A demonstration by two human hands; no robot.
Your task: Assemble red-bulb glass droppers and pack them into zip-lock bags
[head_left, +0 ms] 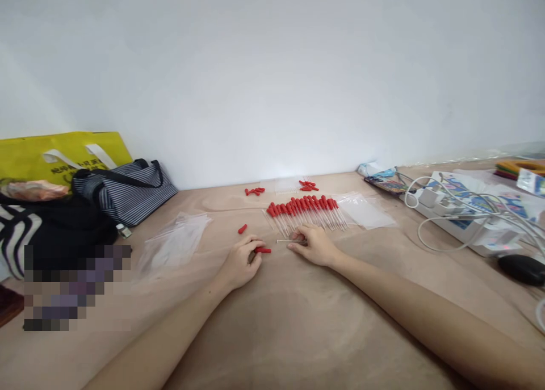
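My left hand [242, 263] is closed on a small red handle [264, 250], pinched between thumb and fingers, with its end pointing right. Facing it, my right hand [315, 246] pinches a thin metal rod [283, 241] whose tip points left. A gap separates the rod's tip from the handle. Just beyond my right hand lies a row of red-handled rods [304, 205], side by side with their pale shafts toward me. One loose red handle [242, 229] rests on the table past my left hand.
Small piles of red handles lie at the back left [255, 191] and back right [307, 185]. Clear plastic bags lie left [174, 242] and right [368, 211]. A striped bag [128, 191] stands at left; a power strip with white cables [464, 219] and a black mouse [522, 269] at right.
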